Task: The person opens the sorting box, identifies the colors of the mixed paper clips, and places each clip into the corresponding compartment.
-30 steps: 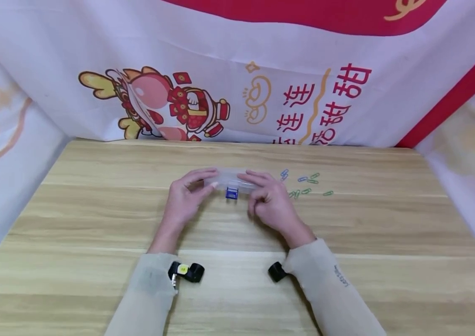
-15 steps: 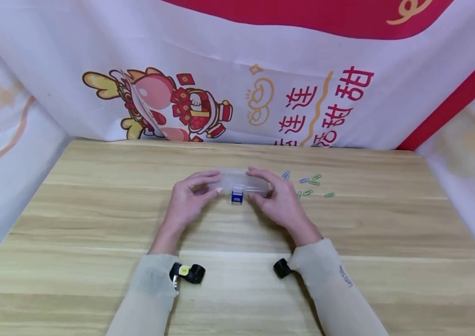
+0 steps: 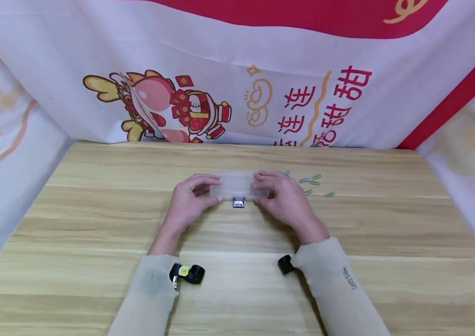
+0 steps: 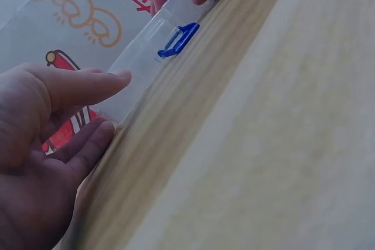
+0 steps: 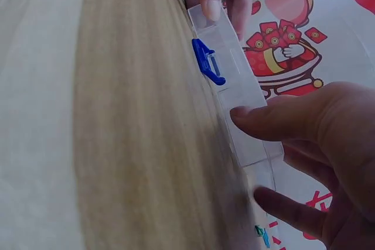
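Head view: a rectangular, translucent, colourless plastic box [image 3: 237, 184] sits on the light wood-grain table [image 3: 237, 289], between my hands. My left hand [image 3: 188, 199] and right hand [image 3: 286, 198] grip its ends, fingers part-curled, thumbs at front. A small blue plastic latch [image 3: 239, 202] juts from mid-front. Green and blue paper clips [image 3: 314, 183] lie right of the box.

Left wrist view: box wall smooth, cloudy; latch angled outward.

Right wrist view: box edges straight; my right thumb lies on the wall.
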{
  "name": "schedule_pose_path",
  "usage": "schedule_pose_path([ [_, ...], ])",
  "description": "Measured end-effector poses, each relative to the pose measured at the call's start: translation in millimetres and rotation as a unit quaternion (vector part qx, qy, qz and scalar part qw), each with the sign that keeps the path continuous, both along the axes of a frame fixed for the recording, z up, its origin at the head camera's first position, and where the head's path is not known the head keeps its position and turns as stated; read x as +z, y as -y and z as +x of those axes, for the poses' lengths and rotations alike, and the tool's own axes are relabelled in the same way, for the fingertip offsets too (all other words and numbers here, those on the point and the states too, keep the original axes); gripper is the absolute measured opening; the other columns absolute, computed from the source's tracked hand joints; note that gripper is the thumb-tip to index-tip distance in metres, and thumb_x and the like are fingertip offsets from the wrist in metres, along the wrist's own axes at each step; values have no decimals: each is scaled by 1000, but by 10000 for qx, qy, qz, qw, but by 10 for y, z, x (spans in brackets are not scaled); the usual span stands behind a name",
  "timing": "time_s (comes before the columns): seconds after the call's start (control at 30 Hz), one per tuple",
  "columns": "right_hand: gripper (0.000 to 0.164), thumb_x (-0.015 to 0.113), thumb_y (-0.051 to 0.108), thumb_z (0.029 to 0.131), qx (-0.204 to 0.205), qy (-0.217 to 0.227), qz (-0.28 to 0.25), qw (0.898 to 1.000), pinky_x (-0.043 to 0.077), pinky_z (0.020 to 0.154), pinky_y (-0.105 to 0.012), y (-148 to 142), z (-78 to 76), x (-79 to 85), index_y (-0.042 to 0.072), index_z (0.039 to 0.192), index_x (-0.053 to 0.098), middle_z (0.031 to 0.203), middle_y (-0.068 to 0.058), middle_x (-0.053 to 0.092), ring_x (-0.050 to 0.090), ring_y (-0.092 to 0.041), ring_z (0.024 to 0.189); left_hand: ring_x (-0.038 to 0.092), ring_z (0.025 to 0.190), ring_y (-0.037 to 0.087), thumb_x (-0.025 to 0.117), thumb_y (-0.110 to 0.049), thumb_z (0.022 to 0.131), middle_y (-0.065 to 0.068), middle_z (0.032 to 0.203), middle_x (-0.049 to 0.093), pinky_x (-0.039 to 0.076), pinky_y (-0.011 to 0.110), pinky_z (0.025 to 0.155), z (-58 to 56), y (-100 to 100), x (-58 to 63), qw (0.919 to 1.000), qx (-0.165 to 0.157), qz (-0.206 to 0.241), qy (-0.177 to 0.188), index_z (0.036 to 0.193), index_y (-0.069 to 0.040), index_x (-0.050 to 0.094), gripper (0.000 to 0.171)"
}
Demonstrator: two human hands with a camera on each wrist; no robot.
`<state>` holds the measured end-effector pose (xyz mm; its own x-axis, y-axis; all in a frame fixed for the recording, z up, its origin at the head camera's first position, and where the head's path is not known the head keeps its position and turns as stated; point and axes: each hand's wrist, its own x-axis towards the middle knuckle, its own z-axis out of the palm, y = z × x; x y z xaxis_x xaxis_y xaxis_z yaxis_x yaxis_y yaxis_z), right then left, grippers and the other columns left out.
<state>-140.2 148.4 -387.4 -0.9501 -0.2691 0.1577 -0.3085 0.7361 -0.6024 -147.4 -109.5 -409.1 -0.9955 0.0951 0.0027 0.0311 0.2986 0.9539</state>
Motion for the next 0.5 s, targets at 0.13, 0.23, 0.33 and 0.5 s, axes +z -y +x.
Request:
schedule_pose_path([
  [0.13, 35, 87, 11, 90, 48, 61, 175, 9998, 39, 129, -50, 21, -4, 21, 16, 124, 80, 153, -1, 64, 54, -22, 150, 64, 134, 31, 86, 3, 85, 5, 150, 63, 54, 43, 117, -8, 12, 4, 10000, -49, -49, 56, 134, -12, 75, 52],
  [0.23, 37, 85, 11, 92, 118, 74, 239, 9996, 37, 131, -49, 25, -8, 15, 16, 127, 78, 155, 0, 63, 53, -22, 152, 61, 137, 31, 86, 2, 86, 1, 161, 54, 54, 42, 117, -22, 22, -4, 9997, -116, -134, 144, 146, -17, 67, 66],
  [0.33, 37, 84, 10, 93, 151, 59, 299, 9994, 36, 131, -48, 23, -7, 6, 16, 129, 77, 155, 1, 62, 52, -21, 152, 60, 138, 30, 86, -1, 87, 2, 165, 49, 53, 42, 117, -39, 30, -19, 9988, -193, -281, 343, 156, -22, 57, 78],
  [0.5, 38, 84, 11, 93, 111, 21, 355, 9993, 37, 131, -49, 17, -1, -3, 17, 130, 77, 156, 1, 61, 53, -22, 152, 61, 140, 31, 84, -7, 92, 12, 155, 57, 53, 43, 117, -63, 29, -42, 9967, -272, -366, 679, 162, -27, 49, 81],
])
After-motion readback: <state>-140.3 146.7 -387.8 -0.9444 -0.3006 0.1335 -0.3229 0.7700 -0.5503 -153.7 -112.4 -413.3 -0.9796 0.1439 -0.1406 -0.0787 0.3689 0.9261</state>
